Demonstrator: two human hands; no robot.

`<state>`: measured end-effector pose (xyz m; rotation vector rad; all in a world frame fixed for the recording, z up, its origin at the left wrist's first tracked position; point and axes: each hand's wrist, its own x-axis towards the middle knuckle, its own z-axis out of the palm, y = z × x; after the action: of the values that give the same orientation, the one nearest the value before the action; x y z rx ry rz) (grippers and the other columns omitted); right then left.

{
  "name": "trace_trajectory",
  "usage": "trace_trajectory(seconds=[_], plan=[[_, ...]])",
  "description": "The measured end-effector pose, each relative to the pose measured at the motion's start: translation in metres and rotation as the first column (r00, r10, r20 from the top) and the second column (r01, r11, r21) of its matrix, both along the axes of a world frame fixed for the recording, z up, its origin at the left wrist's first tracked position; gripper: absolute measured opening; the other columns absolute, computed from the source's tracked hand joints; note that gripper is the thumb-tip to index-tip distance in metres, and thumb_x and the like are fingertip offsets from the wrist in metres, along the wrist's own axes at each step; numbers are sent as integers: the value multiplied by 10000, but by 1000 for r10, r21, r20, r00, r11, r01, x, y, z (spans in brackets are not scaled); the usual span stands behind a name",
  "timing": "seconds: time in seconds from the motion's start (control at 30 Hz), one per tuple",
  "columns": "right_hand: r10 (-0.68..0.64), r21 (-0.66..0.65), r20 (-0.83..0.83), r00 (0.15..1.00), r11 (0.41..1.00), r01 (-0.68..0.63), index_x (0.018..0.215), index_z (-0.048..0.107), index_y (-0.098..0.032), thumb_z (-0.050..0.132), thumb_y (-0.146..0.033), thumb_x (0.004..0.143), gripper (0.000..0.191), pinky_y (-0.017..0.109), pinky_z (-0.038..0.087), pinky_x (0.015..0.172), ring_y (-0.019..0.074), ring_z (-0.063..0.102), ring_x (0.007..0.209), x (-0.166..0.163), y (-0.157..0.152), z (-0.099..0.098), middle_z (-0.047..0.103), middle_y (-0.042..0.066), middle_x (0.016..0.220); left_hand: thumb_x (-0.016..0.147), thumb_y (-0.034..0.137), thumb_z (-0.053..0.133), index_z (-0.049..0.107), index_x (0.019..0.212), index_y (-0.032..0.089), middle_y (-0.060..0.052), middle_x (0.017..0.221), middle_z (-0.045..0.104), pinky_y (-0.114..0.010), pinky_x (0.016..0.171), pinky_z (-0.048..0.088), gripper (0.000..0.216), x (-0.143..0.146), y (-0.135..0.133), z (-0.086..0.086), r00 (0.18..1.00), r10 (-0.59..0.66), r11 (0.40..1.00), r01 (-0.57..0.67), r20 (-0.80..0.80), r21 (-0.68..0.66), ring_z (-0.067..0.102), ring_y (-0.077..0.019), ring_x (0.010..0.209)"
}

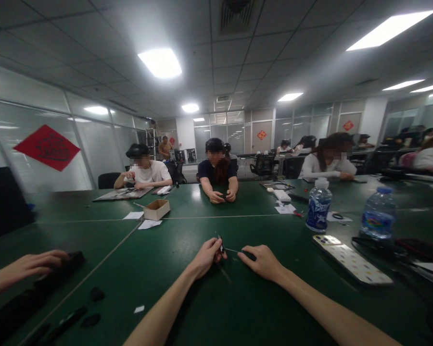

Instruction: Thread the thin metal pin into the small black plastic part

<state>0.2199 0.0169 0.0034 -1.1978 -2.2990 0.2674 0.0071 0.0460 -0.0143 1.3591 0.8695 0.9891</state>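
Dark green desk, shared by several people
- Left hand: fingers pinched narrow on a small black part, held just above the desk near its middle
- Right hand: fingers closed on the dark handle of a thin metal-tipped tool, its tip just beside the part
- Right of the hands: flat phone in a white spotted case; behind it, a clear plastic water bottle with a white cap
- Far left: a co-worker's hand, resting on something black
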Motion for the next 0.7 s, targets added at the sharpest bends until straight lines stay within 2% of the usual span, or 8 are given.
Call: trace_trajectory(seconds=[0.3, 0.43, 0.5, 0.6, 0.7], plan=[[-81, 90, 94, 992, 993, 73, 908, 659, -202, 362, -481, 920, 407, 250, 435, 648, 178, 645, 712, -2, 4, -8, 698, 52, 794, 767, 563, 556, 470, 786, 154, -18, 647, 589, -222, 486, 242, 418, 1, 4, -4, 999, 37, 999, -37, 18, 16, 397, -74, 471], [-100, 100, 97, 990, 991, 91, 889, 649, -204, 352, -478, 925, 405, 247, 437, 638, 181, 646, 725, -3, 4, -7, 695, 51, 807, 763, 571, 554, 474, 788, 149, -26, 662, 590, -217, 479, 226, 430, 1, 5, -3, 998, 14, 1000, -14, 55, 0, 381, -67, 462], [-146, 71, 67, 987, 987, 141, 916, 649, -204, 344, -472, 928, 406, 249, 448, 643, 183, 650, 736, -2, 7, -6, 697, 55, 820, 772, 561, 553, 483, 800, 142, -33, 672, 594, -214, 477, 220, 426, 0, 4, -2, 997, -21, 1000, 22, 75, -9, 373, -64, 461], [-283, -45, -49, 958, 959, 281, 987, 644, -193, 296, -460, 943, 441, 248, 466, 615, 178, 656, 705, 2, 12, -7, 701, 64, 814, 788, 536, 557, 503, 820, 132, -49, 688, 606, -210, 479, 228, 409, -2, 2, -1, 994, -77, 997, 78, 74, -20, 391, -68, 475], [-270, -90, -97, 958, 961, 262, 1009, 645, -196, 292, -477, 937, 457, 250, 469, 608, 173, 655, 679, 3, 13, -6, 705, 58, 808, 785, 534, 566, 505, 828, 130, -45, 683, 605, -202, 479, 232, 411, -3, 3, -2, 993, -55, 997, 61, 107, -54, 396, -62, 471]])
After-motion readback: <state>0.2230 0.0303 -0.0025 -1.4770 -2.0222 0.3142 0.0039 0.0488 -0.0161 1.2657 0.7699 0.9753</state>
